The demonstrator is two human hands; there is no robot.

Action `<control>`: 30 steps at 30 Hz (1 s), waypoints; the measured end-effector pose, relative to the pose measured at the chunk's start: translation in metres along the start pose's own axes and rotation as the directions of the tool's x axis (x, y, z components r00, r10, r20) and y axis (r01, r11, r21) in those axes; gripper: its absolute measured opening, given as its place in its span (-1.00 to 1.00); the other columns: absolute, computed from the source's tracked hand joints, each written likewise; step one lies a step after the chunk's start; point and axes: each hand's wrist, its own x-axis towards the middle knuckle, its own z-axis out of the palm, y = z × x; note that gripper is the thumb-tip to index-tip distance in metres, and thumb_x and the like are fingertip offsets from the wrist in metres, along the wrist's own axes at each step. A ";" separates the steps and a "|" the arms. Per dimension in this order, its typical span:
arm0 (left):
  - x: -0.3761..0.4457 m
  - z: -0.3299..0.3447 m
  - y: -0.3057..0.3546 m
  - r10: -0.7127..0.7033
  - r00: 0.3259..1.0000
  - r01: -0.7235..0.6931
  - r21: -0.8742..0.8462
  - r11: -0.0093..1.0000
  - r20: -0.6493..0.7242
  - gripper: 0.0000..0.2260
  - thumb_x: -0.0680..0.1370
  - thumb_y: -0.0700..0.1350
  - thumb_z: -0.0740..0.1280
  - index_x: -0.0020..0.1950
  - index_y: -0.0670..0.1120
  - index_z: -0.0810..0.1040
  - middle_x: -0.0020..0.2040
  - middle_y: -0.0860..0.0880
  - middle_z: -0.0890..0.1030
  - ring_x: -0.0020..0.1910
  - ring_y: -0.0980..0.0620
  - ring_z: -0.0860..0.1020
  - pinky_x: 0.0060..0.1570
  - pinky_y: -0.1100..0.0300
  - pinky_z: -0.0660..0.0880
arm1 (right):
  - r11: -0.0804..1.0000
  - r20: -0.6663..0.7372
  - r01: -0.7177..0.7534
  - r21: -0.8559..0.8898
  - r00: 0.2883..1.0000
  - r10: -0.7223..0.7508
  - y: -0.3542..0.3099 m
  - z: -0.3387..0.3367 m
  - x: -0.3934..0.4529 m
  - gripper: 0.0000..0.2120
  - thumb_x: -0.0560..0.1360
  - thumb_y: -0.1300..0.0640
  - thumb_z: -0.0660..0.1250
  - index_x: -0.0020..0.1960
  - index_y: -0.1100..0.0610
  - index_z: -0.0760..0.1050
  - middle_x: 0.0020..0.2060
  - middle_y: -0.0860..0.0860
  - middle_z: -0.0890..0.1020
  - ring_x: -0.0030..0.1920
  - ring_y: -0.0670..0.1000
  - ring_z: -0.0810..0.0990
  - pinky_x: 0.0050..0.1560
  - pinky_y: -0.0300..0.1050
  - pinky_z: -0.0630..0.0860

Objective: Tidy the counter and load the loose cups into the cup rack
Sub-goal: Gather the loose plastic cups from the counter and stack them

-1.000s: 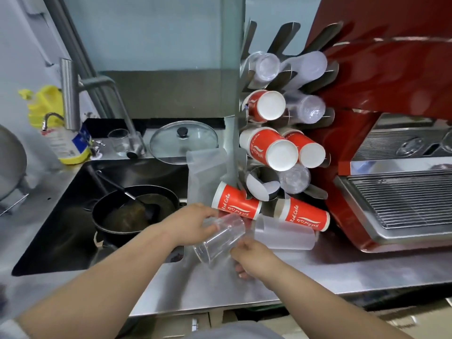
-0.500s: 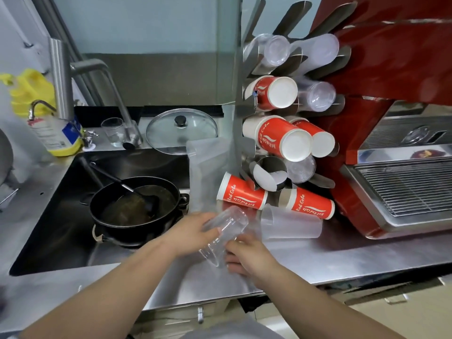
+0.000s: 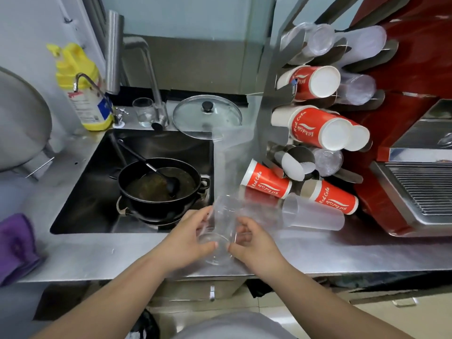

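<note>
A clear plastic cup (image 3: 221, 226) is held between my left hand (image 3: 188, 237) and my right hand (image 3: 253, 243), just above the counter's front edge. Both hands grip its sides. The metal cup rack (image 3: 276, 94) stands right of the sink, with red paper cups (image 3: 315, 81) and clear cups (image 3: 318, 40) pushed into its slots. On the counter below the rack lie two red paper cups (image 3: 265, 183) (image 3: 333, 196) and a frosted plastic cup (image 3: 313, 215), all on their sides.
A sink (image 3: 102, 192) at the left holds a black pan (image 3: 161, 183) with a ladle. Behind it are a glass lid (image 3: 208, 116), a small glass (image 3: 143, 111), a tap and a yellow bottle (image 3: 80, 86). A red coffee machine (image 3: 415, 167) fills the right. A purple cloth (image 3: 14, 245) lies at the far left.
The clear cup has swung from tilted toward the rack to nearly upright between my hands, which drew slightly toward the front edge. The camera moved closer and lower.
</note>
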 end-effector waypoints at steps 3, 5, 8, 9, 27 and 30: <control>-0.018 -0.006 -0.012 -0.028 0.999 0.027 -0.032 0.999 -0.044 -0.34 0.43 -0.14 0.51 0.33 0.27 0.21 0.28 0.16 0.34 0.26 0.30 0.39 0.25 0.46 0.31 | 0.995 0.004 0.079 -0.056 0.997 -0.079 0.000 0.017 -0.005 -0.43 0.34 0.22 0.47 0.28 -0.05 0.40 0.07 0.04 0.54 -0.05 -0.04 0.56 0.03 -0.12 0.59; -0.030 -0.010 -0.020 -0.031 0.997 0.028 -0.045 0.999 -0.069 -0.34 0.43 -0.16 0.50 0.32 0.26 0.20 0.28 0.25 0.34 0.24 0.42 0.35 0.15 0.58 0.28 | 0.987 0.017 0.122 -0.103 0.992 -0.121 -0.002 0.029 -0.007 -0.45 0.30 0.15 0.44 0.23 -0.13 0.38 0.08 0.01 0.52 0.00 -0.01 0.58 0.05 -0.05 0.60; -0.047 -0.018 -0.033 -0.060 0.994 0.050 -0.100 0.994 -0.097 -0.33 0.42 -0.19 0.47 0.38 0.21 0.22 0.31 0.22 0.41 0.28 0.34 0.40 0.31 0.36 0.37 | 0.971 0.062 0.197 -0.139 0.980 -0.189 -0.004 0.047 -0.007 -0.47 0.35 0.20 0.43 0.21 -0.15 0.36 0.07 -0.07 0.51 0.02 -0.08 0.57 0.06 -0.17 0.58; -0.052 -0.019 -0.036 -0.070 0.993 0.059 -0.112 0.992 -0.100 -0.30 0.42 -0.19 0.46 0.39 0.24 0.21 0.31 0.22 0.42 0.30 0.28 0.42 0.34 0.25 0.40 | 0.962 0.082 0.216 -0.165 0.975 -0.205 -0.006 0.052 -0.008 -0.47 0.38 0.23 0.43 0.23 -0.14 0.35 0.08 -0.10 0.49 0.02 -0.12 0.56 0.06 -0.24 0.56; -0.068 -0.022 -0.051 -0.060 0.990 0.057 -0.027 0.998 -0.129 -0.17 0.37 -0.13 0.44 0.48 0.35 0.11 0.43 0.17 0.31 0.43 0.17 0.33 0.39 0.04 0.41 | 0.899 0.179 0.279 -0.338 0.957 -0.229 -0.003 0.069 -0.003 -0.48 0.39 0.19 0.38 0.32 -0.05 0.41 0.11 -0.07 0.46 0.07 -0.13 0.55 0.19 -0.19 0.52; -0.072 -0.029 -0.051 -0.081 0.991 0.087 0.051 0.995 -0.104 -0.12 0.41 -0.07 0.47 0.54 0.29 -0.02 0.49 0.17 0.21 0.44 0.22 0.25 0.41 0.16 0.34 | 0.885 0.197 0.281 -0.371 0.955 -0.221 -0.003 0.066 -0.004 -0.49 0.39 0.19 0.37 0.32 -0.04 0.41 0.10 -0.05 0.47 0.07 -0.09 0.55 0.19 -0.17 0.51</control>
